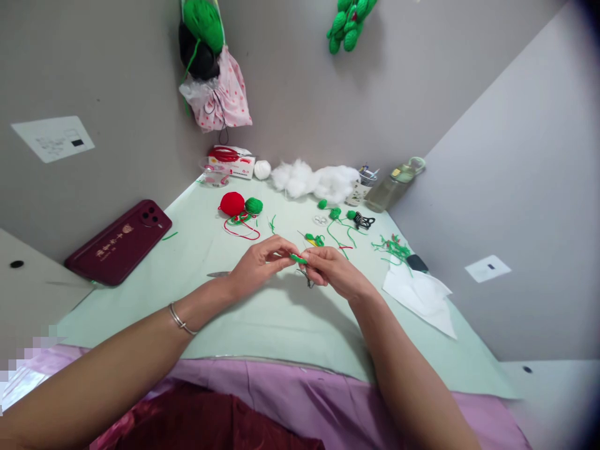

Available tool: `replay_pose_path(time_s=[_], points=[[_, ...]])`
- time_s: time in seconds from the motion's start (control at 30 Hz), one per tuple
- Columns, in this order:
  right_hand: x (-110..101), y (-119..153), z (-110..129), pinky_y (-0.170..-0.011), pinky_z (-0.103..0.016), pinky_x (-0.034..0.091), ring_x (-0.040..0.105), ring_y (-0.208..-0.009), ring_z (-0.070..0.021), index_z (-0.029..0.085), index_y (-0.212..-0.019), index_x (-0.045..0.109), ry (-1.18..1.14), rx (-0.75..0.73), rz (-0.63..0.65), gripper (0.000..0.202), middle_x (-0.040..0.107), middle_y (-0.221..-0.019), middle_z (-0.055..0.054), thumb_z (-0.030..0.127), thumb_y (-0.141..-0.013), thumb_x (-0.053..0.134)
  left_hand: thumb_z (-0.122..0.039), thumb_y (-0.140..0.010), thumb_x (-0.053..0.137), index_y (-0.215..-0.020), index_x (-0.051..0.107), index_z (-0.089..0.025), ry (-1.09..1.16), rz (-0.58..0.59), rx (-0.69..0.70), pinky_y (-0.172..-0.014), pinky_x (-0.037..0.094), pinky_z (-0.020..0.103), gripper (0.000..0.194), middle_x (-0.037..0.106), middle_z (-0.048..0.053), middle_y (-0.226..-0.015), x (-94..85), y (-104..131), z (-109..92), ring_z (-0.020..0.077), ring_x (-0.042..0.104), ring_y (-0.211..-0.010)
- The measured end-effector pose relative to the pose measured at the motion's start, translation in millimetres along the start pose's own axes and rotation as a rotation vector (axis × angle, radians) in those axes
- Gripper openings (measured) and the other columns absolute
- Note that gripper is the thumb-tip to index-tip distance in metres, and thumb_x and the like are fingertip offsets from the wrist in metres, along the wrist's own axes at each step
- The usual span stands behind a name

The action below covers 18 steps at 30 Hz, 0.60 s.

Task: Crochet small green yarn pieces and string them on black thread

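Observation:
Over the middle of the table, a small green knitted or crocheted piece [298, 258] with a touch of red is pinched between my two hands. My left hand [255, 265] closes thumb and fingers on its left end. The fingertips of my right hand [330, 267] press together on its right end. A thin dark object [309, 279] shows just below my right fingers; I cannot tell whether it is held. From behind my left wrist a pointed metal blade [218, 274] sticks out on the table. Beyond the hands lies another small green yarn piece [315, 239] near something yellow.
Red yarn [232, 204] and green yarn [254, 206] balls lie at back left. White stuffing [300, 178] lines the rear, beside a pen cup [362, 187] and bottle [394, 184]. Green scraps [394, 249] and white paper [417, 290] are right; a phone [119, 242] leans left.

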State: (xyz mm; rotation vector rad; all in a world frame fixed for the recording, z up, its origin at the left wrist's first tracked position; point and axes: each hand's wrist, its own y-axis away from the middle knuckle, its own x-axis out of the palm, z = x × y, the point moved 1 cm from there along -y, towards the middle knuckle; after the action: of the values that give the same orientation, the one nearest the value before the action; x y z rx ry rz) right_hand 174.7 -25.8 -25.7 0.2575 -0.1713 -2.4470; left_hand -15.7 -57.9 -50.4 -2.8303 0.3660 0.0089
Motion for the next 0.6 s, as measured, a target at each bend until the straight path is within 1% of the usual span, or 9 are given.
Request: replay_pose_path(time_s=[0.1, 0.23, 0.33, 0.4, 0.43, 0.5, 0.57, 0.6], points=[[-3.1, -0.3, 0.5, -0.046, -0.023, 0.023, 0.033, -0.044, -0.0062, 0.016, -0.076, 0.06, 0.003, -0.044, -0.067, 0.039, 0.052, -0.05, 0.005, 0.052, -0.088, 0.058, -0.032, -0.085, 0.068, -0.09, 0.064, -0.019, 0.096, -0.01, -0.087, -0.075, 0.052, 0.027, 0.015, 0.065, 0.001, -0.083, -1.0, -1.9, 0.7, 0.0156, 0.066, -0.08], [-10.5, 1.8, 5.1, -0.048, -0.024, 0.022, 0.034, -0.05, -0.0067, 0.015, -0.1, 0.064, -0.068, -0.092, -0.181, 0.035, 0.057, -0.065, 0.002, 0.048, -0.089, 0.059, -0.033, -0.082, 0.071, -0.088, 0.057, -0.019, 0.277, -0.045, -0.144, -0.075, 0.055, 0.03, 0.021, 0.06, -0.003, -0.081, -5.6, -5.8, 5.1, 0.0138, 0.067, -0.073], [-13.5, 3.4, 8.0, -0.051, -0.025, 0.025, 0.036, -0.054, -0.0074, 0.015, -0.108, 0.064, -0.093, -0.116, -0.198, 0.034, 0.061, -0.073, 0.0, 0.042, -0.087, 0.061, -0.033, -0.082, 0.073, -0.088, 0.055, -0.018, 0.34, -0.054, -0.207, -0.075, 0.057, 0.032, 0.024, 0.062, -0.003, -0.081, -8.4, -8.0, 7.5, 0.0135, 0.068, -0.07], [-13.7, 3.7, 7.8, -0.051, -0.025, 0.027, 0.037, -0.054, -0.0079, 0.015, -0.111, 0.061, -0.036, -0.144, -0.218, 0.035, 0.065, -0.078, -0.002, 0.041, -0.088, 0.059, -0.034, -0.082, 0.073, -0.089, 0.054, -0.018, 0.362, -0.063, -0.241, -0.074, 0.058, 0.031, 0.025, 0.064, -0.002, -0.081, -9.6, -8.8, 7.6, 0.013, 0.068, -0.069], [-13.9, 3.6, 7.0, -0.051, -0.025, 0.029, 0.038, -0.052, -0.0081, 0.016, -0.111, 0.059, 0.02, -0.156, -0.258, 0.034, 0.067, -0.078, -0.003, 0.041, -0.09, 0.056, -0.034, -0.082, 0.073, -0.09, 0.054, -0.019, 0.371, -0.068, -0.251, -0.074, 0.058, 0.031, 0.026, 0.065, -0.002, -0.08, -10.2, -9.1, 7.4, 0.0128, 0.068, -0.069], [-15.1, 3.5, 4.8, -0.051, -0.026, 0.032, 0.042, -0.05, -0.009, 0.019, -0.107, 0.054, 0.168, -0.181, -0.412, 0.026, 0.068, -0.075, -0.001, 0.04, -0.093, 0.051, -0.034, -0.082, 0.073, -0.091, 0.053, -0.019, 0.391, -0.076, -0.26, -0.073, 0.058, 0.03, 0.027, 0.066, -0.002, -0.08, -11.0, -9.6, 7.2, 0.0127, 0.068, -0.068], [-16.3, 3.9, 3.7, -0.053, -0.026, 0.037, 0.048, -0.05, -0.0101, 0.021, -0.098, 0.053, 0.302, -0.215, -0.575, 0.017, 0.067, -0.074, 0.0, 0.036, -0.093, 0.049, -0.034, -0.081, 0.074, -0.092, 0.053, -0.02, 0.41, -0.077, -0.262, -0.073, 0.058, 0.03, 0.027, 0.066, -0.002, -0.079, -11.7, -9.8, 7.5, 0.0128, 0.068, -0.068], [-16.4, 4.3, 3.9, -0.055, -0.027, 0.039, 0.051, -0.052, -0.0106, 0.021, -0.093, 0.054, 0.357, -0.241, -0.63, 0.014, 0.067, -0.075, 0.0, 0.034, -0.092, 0.05, -0.034, -0.081, 0.073, -0.092, 0.053, -0.02, 0.415, -0.076, -0.263, -0.073, 0.058, 0.031, 0.027, 0.066, -0.002, -0.079, -12.0, -9.8, 7.9, 0.013, 0.068, -0.068]])
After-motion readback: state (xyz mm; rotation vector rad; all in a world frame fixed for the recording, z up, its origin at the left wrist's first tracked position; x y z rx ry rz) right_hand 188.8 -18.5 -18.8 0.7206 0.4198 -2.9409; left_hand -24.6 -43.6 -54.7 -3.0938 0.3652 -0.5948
